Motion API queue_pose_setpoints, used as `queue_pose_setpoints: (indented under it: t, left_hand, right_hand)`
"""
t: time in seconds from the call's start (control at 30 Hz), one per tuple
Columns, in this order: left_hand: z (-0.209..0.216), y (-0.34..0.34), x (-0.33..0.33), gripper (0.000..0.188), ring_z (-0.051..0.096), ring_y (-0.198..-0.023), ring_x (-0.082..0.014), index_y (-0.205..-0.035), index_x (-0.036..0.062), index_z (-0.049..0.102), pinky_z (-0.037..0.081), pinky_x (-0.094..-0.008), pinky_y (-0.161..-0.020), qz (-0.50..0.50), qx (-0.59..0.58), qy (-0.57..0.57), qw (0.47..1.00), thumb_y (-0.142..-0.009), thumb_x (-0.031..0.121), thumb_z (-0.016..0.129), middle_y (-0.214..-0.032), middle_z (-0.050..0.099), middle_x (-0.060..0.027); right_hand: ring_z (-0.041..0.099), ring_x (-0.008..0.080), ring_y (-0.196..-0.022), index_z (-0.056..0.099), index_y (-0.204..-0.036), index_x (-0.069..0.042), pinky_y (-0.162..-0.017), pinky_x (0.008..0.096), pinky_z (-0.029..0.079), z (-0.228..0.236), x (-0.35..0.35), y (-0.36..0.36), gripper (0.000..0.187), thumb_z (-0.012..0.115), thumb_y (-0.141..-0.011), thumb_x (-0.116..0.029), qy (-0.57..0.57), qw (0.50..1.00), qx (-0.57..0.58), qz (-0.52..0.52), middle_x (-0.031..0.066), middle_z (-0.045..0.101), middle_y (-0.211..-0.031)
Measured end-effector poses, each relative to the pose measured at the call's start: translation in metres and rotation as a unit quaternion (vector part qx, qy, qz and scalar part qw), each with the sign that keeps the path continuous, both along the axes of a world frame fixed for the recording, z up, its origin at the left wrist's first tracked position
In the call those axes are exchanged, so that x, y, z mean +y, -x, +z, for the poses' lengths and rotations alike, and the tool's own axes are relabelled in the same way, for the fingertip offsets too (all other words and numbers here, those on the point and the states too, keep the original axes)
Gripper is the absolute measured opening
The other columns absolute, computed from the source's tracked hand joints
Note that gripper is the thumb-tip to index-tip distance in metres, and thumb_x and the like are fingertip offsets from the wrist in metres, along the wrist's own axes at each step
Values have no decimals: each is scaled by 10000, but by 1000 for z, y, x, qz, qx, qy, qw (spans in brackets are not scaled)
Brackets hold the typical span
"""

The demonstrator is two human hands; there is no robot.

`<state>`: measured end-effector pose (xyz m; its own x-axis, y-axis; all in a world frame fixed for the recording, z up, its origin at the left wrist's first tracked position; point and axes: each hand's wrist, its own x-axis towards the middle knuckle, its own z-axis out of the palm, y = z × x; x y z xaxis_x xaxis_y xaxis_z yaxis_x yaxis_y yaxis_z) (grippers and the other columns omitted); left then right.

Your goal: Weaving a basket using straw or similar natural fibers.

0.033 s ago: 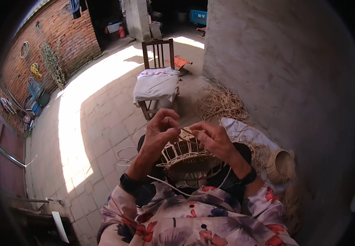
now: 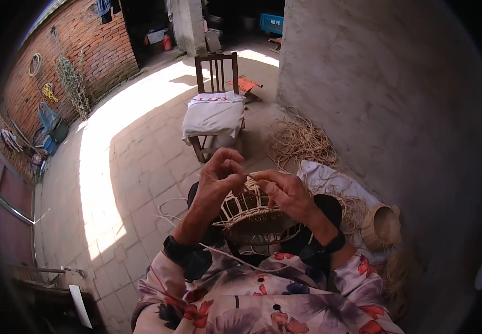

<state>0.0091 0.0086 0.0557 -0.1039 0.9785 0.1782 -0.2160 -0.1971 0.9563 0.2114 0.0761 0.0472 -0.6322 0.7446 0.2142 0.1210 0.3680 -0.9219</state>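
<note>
our left hand and right hand both pinch a thin strand, fingertips close together. below them we see a woven basket.

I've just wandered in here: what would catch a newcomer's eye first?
Probably the person's left hand and right hand, fingertips close together over a pale woven, basket-like piece at the lap. Beyond them, a dark wooden chair draped with a white cloth stands out, with a glaring sunlit strip on the paving to its left. To the right, a tangled heap of pale strands lies by the grey wall.
</note>
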Motion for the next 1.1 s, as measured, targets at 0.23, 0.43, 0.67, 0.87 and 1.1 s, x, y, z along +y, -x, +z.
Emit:
queue_pose_setpoints:
  t: [0.23,0.43,0.67,0.87,1.1]
  left_hand:
    - [-31,-10,-7,258,580,-664,-92,-1054,101,514,465,-230,-559,-14,-126,83,989,-847,28,649,-890,606,-33]
    - [-31,-10,-3,224,610,-693,-78,-1072,77,521,512,-221,-622,-24,-172,25,984,-892,57,653,-894,597,-26]
    - [-37,-10,-5,321,646,-741,-97,-1217,79,528,530,-234,-654,-45,-48,57,996,-910,54,618,-920,643,-51]
    - [-76,-15,0,566,700,-881,-300,-1360,104,491,553,-395,-762,41,450,-26,892,-825,103,676,-937,703,-193]
    - [-93,-28,12,632,656,-777,-421,-1393,173,465,499,-512,-694,86,526,-83,842,-793,136,660,-817,661,-231]
  right_hand:
    - [579,65,-706,657,-1076,-6,-633,229,467,-27,-17,5,199,575,-1001,-172,-59,996,68,-22,10,655,-860]
    - [521,38,-664,649,-1003,-20,-603,206,431,-16,-28,6,134,614,-979,-147,74,996,46,-19,-16,625,-805]
    - [576,112,-601,638,-918,-25,-556,272,441,-31,-19,4,79,647,-919,-104,-42,991,47,-118,68,639,-726]
    - [664,369,-720,675,-889,-52,-661,454,515,-21,2,7,132,630,-798,-136,-291,903,-284,-143,191,661,-746]
    - [668,382,-823,704,-960,-75,-771,498,520,-29,17,25,240,579,-755,-93,-279,888,-358,-75,204,689,-840]
